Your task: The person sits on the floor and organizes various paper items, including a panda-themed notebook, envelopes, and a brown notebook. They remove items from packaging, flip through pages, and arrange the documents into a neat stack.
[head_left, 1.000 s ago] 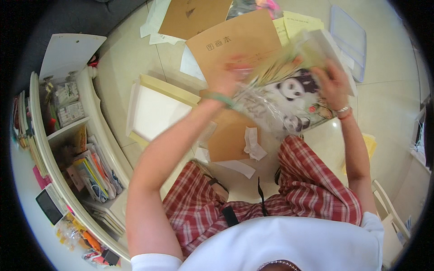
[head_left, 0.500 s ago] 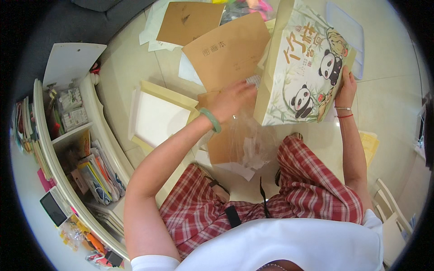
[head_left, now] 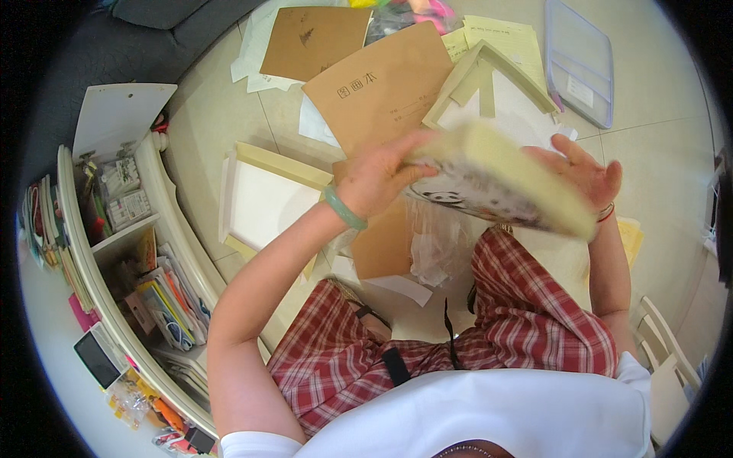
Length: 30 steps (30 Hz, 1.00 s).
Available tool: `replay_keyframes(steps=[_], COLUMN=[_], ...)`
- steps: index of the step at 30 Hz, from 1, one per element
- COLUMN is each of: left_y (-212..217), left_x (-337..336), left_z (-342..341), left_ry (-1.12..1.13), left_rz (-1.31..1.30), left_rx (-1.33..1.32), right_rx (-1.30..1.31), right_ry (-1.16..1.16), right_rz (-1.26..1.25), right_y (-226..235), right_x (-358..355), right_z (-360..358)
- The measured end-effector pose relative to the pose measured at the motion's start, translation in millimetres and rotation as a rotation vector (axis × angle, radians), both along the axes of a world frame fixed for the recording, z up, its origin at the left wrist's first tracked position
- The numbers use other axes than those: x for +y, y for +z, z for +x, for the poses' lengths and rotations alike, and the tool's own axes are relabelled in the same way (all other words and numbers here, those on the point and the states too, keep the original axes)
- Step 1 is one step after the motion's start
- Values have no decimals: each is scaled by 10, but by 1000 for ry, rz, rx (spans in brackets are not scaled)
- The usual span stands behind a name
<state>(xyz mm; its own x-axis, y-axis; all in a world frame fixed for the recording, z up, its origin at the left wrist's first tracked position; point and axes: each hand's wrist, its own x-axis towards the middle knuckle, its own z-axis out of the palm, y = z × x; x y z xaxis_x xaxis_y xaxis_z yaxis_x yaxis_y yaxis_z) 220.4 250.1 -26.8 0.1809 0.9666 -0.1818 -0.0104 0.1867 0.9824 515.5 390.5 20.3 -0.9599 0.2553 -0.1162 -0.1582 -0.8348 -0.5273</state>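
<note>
We see a pale-yellow box [head_left: 527, 177] with a black-and-white panda [head_left: 446, 196]. Our trousers [head_left: 534, 309] are red-and-white plaid, our bangle [head_left: 344, 209] green.

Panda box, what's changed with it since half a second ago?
The left hand has taken hold of the panda box, which has tipped down toward the knees; the right hand, spread open, seems to have let go. An open tray now shows beyond. The other tray stayed.

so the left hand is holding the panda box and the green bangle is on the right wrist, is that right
Not quite: the green bangle is on the left wrist, as the head view shows. The rest is right: the left hand is holding the panda box.
</note>
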Motion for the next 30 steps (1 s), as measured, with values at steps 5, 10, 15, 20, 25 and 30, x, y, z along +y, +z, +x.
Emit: replay_keyframes(steps=[5, 10, 15, 20, 25, 30], left_y=[-8, 296, 336, 613, 779, 770], left_x=[-94, -64, -104, 1, 25, -30], left_z=[217, 59, -182, -114, -141, -15], left_ry=[-37, -69, -9, -141, -195, -75], left_rz=[517, 399, 147, -55, -169, 127], left_rx=[315, 456, 343, 10, -115, 201], right_rx=[-176, -458, -638, -507, -389, -481], right_ry=[232, 277, -53, 61, 209, 118], right_rz=[541, 885, 1065, 1267, 1162, 1176], right_y=[295, 602, 652, 720, 703, 634], right_x=[-152, -151, -208, -178, -73, -117], right_z=[-670, -541, -322, -599, -613, -579])
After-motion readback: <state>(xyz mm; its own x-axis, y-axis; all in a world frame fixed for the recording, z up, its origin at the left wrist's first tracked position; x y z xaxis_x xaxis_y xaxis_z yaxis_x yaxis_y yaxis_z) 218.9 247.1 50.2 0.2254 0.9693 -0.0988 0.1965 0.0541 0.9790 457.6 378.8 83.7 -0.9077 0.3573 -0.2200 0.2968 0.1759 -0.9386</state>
